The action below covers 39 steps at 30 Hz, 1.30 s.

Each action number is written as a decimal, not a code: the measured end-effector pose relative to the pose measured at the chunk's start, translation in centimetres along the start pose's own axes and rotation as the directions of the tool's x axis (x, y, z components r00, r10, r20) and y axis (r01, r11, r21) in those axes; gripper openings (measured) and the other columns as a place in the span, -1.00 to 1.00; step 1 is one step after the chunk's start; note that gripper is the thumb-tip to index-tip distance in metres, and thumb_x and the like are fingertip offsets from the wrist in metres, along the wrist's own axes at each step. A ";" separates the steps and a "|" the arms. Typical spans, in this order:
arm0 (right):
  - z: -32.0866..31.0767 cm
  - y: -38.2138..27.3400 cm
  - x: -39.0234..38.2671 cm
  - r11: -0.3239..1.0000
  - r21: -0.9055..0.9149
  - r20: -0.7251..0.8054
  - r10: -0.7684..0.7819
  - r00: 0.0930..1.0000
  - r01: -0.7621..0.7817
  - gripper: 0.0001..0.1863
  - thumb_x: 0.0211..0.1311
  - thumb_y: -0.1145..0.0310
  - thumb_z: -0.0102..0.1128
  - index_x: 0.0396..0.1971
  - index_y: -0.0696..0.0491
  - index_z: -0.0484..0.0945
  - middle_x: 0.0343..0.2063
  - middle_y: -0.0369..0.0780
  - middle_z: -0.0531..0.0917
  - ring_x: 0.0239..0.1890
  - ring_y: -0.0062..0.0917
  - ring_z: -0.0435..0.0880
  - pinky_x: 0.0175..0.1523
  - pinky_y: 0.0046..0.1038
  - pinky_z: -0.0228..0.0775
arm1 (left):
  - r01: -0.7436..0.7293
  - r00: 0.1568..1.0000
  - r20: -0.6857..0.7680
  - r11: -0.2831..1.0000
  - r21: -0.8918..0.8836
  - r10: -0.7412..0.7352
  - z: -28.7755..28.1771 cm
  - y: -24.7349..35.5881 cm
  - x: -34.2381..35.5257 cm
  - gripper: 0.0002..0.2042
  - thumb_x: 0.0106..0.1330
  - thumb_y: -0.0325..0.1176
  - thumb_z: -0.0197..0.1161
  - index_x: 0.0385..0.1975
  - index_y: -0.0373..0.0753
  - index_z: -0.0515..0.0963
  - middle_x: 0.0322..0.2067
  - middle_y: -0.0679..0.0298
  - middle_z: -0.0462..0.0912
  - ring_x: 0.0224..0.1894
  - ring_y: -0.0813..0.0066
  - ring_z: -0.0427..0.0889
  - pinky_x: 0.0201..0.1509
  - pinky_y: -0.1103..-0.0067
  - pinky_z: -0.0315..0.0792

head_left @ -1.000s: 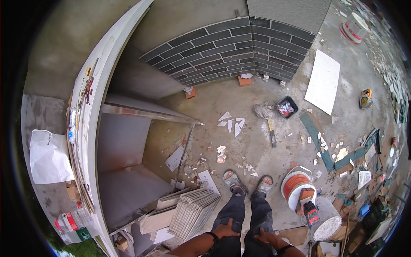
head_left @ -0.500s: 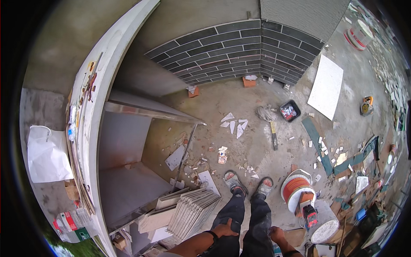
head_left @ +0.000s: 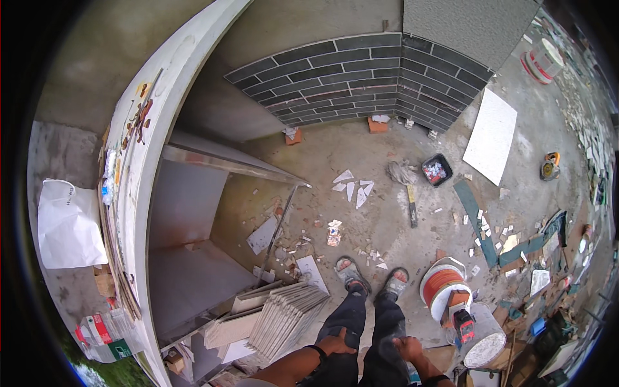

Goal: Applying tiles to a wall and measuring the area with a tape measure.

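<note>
My left hand (head_left: pixel 337 344) rests on my left thigh, fingers lying against the dark trousers (head_left: pixel 347 319) and holding nothing. On the other thigh lies my right hand (head_left: pixel 407 349), its fingers loosely bent and partly hidden, with no object showing in it. Left of my legs leans a stack of thin tiles (head_left: pixel 288 316). To the right stand a white reel wound with orange-red line (head_left: pixel 445 284) and a white bucket (head_left: pixel 485 337), with a red-and-black tool (head_left: pixel 463 326) between them. My sandalled feet (head_left: pixel 353 273) stand on the concrete floor.
Dark brick-like tiles (head_left: pixel 322 71) cover the low wall ahead, with orange bricks (head_left: pixel 378 125) below. Tile scraps (head_left: pixel 362 193), a hammer-like tool (head_left: pixel 412 206), a black tub (head_left: pixel 437 169) and a white board (head_left: pixel 491 137) lie on the floor. A metal frame (head_left: pixel 232 166) juts out at left.
My right hand has come inward and up onto my right thigh. My left hand stays on the left thigh. The whole view has shifted slightly.
</note>
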State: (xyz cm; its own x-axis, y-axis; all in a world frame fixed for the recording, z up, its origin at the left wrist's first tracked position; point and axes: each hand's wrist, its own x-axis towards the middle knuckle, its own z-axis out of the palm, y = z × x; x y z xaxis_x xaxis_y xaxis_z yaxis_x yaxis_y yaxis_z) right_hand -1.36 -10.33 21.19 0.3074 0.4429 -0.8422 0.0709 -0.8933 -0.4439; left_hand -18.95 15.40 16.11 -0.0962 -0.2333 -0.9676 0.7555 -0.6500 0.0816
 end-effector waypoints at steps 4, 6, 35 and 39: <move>-0.1 1.6 -0.4 0.979 0.091 0.030 0.180 0.983 -0.182 -0.68 0.18 0.11 0.13 -0.27 0.07 0.59 -0.34 0.04 0.66 -0.20 0.01 0.62 -0.08 -0.07 0.44 | 0.002 1.000 0.010 1.000 0.005 -0.002 -0.4 0.3 -0.5 0.26 -0.07 0.41 0.23 0.43 -0.21 -0.39 0.21 -0.30 0.29 0.24 -0.18 0.35 0.31 0.29 0.21; 0.7 2.9 -0.5 0.978 0.144 -0.027 0.158 0.987 -0.153 -0.66 0.16 0.12 0.15 -0.21 0.06 0.58 -0.31 0.03 0.66 -0.18 0.00 0.62 -0.06 -0.10 0.44 | 0.007 1.000 0.025 0.999 0.045 -0.008 -0.4 0.6 -0.9 0.26 -0.08 0.42 0.23 0.43 -0.23 -0.38 0.19 -0.30 0.32 0.24 -0.16 0.36 0.30 0.30 0.22; -4.3 -16.3 -0.2 0.795 0.495 0.214 -0.503 0.837 0.351 -0.26 0.42 -0.20 -0.41 0.39 0.04 0.07 0.35 -0.01 0.20 0.39 -0.17 0.16 0.43 -0.33 -0.08 | -0.755 0.401 -0.192 0.442 0.485 0.896 -0.9 11.6 -11.9 -0.71 0.20 -0.20 0.26 -0.28 -0.34 0.55 -0.33 0.05 0.61 -0.25 0.16 0.60 -0.08 0.32 0.46; -5.8 -15.9 0.3 0.729 0.590 0.148 -0.521 0.841 0.348 -0.20 0.39 -0.26 -0.43 0.39 0.06 0.06 0.36 -0.03 0.17 0.42 -0.16 0.08 0.46 -0.35 -0.14 | -0.739 0.672 -0.095 0.672 -0.037 0.734 -3.3 12.7 -12.9 -0.79 0.27 -0.30 0.18 -0.29 -0.34 0.51 -0.31 0.07 0.56 -0.21 0.21 0.55 -0.13 0.40 0.44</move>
State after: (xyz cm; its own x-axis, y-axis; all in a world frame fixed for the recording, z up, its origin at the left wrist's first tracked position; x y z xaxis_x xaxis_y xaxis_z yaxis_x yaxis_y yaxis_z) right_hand 3.08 3.53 29.75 0.0812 0.8489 -0.5223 -0.4012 -0.4519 -0.7968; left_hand -5.96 12.52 28.81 0.5512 -0.5656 -0.6134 0.6034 -0.2376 0.7612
